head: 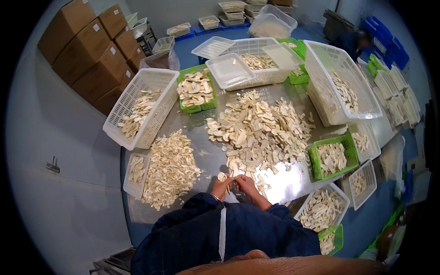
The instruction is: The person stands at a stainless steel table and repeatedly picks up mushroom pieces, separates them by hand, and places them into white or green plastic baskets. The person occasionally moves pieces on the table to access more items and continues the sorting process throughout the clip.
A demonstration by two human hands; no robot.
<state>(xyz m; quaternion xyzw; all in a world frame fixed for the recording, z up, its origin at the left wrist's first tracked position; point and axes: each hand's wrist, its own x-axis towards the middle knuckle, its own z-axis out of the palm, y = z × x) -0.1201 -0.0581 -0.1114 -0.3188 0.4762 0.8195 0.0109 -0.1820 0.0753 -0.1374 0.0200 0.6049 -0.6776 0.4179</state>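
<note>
Near the table's front edge, my left hand [221,188] is closed on a few pale dried slices [222,177], which look like mushroom. Close beside it, the fingertips of my right hand [244,185] meet at the end of a slice; whether they grip it cannot be made out. A large heap of dried slices [261,130] spreads over the metal table [209,158] just beyond both hands. To the left lies a heap of smaller broken pieces [170,168], with a small white basket [126,175] of slices at its left edge.
A white crate [173,86] and a green basket [213,98] stand at the back left. Large white crates [247,80] [318,92] stand farther back and right. A green basket [351,151] sits at the right, with several trays beyond. Cartons [82,44] are stacked left; another person [350,41] is at the back right.
</note>
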